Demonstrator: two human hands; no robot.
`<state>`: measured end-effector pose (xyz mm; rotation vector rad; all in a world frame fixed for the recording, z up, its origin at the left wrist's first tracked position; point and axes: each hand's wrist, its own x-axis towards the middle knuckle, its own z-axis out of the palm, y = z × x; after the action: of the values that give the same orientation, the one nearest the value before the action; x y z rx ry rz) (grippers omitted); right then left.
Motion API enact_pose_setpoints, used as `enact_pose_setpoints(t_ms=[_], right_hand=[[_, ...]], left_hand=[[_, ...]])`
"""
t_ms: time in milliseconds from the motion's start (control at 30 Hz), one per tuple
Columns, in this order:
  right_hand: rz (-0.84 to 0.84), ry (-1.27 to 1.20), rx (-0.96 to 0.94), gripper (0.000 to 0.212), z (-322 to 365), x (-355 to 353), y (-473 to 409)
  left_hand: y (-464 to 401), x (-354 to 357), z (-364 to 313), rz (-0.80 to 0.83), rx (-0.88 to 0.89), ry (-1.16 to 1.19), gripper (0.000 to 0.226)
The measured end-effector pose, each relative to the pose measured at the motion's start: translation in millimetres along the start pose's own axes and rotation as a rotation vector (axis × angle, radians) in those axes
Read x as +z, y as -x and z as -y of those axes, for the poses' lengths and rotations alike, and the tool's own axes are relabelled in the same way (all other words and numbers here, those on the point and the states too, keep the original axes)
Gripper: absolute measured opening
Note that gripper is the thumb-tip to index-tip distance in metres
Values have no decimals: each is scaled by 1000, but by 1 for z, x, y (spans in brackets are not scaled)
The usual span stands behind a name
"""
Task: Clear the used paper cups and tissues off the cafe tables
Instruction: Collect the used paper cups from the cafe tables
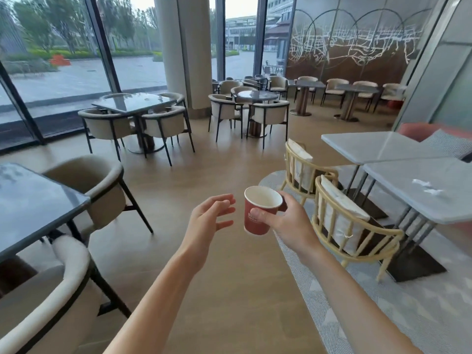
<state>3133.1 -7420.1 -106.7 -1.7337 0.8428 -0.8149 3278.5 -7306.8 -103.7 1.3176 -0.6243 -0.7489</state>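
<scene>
My right hand [287, 222] grips a red paper cup [258, 213] with a white inside, held upright in the air over the floor. My thumb lies across the cup's front and the fingers wrap its far side. Just left of the cup, my left hand [209, 215] hovers with fingers spread and relaxed, holding nothing. On the light grey table [398, 185] at the right lie crumpled white tissues [426, 187].
Two yellow wooden chairs [350, 226] stand between me and the grey table, on a patterned rug [383, 310]. A dark glass-topped table [30, 200] with beige chairs [99, 190] is at the left. More tables and chairs fill the room beyond; bare wooden floor lies ahead.
</scene>
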Motion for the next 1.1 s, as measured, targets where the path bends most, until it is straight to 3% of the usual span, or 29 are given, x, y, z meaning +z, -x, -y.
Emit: enact_pose_setpoints(t_ms=[333,600,1100], right_hand=[[-41,11,-2,60,5,34,-231],[-59,-2,-19,57,-28,60,-399],[-7,-2,9,59,-69,113,-749]], left_hand=[[-246,-5,-37,39,14,32,25],[-414,-10,-24,42,18,6,25],[-759,-28,-25,-90,44,4,26]])
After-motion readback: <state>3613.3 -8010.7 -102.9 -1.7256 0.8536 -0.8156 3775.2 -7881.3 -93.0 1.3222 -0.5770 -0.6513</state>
